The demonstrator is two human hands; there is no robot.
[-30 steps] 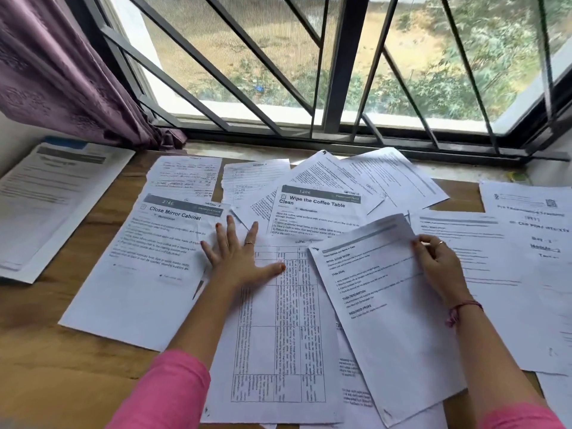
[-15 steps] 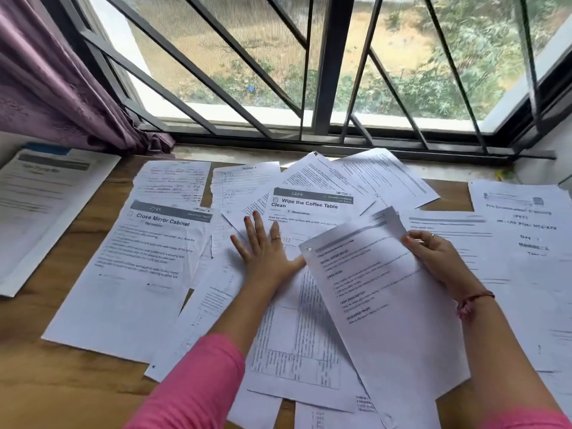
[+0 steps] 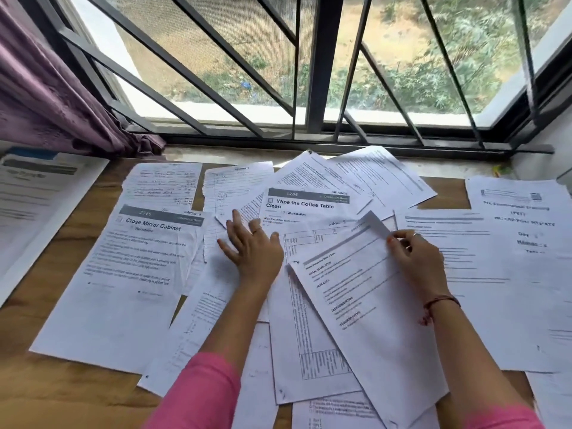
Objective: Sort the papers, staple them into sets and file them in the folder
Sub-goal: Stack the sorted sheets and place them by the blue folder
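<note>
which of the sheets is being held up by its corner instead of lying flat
The tilted sheet with the grey bar across its top, right of centre. The right hand pinches its upper right corner, lifting it. The others lie flat; the left hand only presses down on some.

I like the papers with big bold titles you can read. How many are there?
2. The "Close Mirror Cabinet" sheet lies left of the left hand. The "Wipe the Coffee Table Clean" sheet lies just beyond that hand. Covered sheets may hide more.
</note>
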